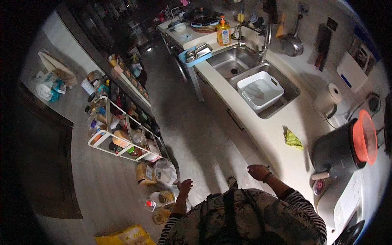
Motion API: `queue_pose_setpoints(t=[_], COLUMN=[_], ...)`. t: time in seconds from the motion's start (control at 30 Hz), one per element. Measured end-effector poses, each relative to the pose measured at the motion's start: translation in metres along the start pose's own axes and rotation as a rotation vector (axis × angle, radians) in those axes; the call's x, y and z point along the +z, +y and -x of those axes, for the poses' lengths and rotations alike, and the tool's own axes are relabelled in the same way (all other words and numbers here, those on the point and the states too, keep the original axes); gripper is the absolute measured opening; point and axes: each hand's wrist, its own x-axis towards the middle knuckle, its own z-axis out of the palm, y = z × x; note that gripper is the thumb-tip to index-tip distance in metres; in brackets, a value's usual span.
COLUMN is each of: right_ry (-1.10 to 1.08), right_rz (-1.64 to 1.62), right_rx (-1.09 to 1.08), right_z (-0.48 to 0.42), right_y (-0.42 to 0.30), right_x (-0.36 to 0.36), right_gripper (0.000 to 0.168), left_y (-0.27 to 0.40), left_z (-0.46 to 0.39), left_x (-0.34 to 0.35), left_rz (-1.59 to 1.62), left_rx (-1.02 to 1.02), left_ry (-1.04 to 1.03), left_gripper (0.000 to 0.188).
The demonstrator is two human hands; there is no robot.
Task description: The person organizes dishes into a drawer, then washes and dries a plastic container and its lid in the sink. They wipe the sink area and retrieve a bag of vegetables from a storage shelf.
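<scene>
My left hand (186,186) hangs over the floor with its fingers loosely apart and nothing in it. It is nearest to a clear plastic bag (165,172) and a cardboard box (144,173). My right hand (258,172) is held out beside the front edge of the pale countertop (269,134), fingers loosely bent; I see nothing in it. Farther along that counter, a white plastic basin (260,90) sits in the nearer bowl of the steel double sink (234,62). A crumpled yellow-green cloth (293,140) lies between the sink and a large dark pot (333,150).
An orange plastic basin (365,137) rests on the pot. A white storage rack (131,147) crowded with jars stands at left, beside bottles (150,204) on the floor. A blue tray (196,56) with metal containers and a soap bottle (224,33) stand by the sink.
</scene>
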Motion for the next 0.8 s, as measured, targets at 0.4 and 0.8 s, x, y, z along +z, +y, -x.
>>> queue_pose_setpoints(t=[0.4,0.8], right_ry=[0.443,0.858], right_rz=[0.197,-0.174], right_rx=[0.236,0.743], right_z=[-0.163,-0.209], right_y=[0.088,0.075], right_x=[-0.086,-0.114], right_gripper=[0.02,0.016], left_y=[0.219,0.479], left_z=[-0.134,-0.378], left_x=[0.121,0.243], left_rz=[-0.052,-0.067], left_rx=[0.077,0.35], left_ry=[0.083,-0.154], left_gripper=[0.033,0.028])
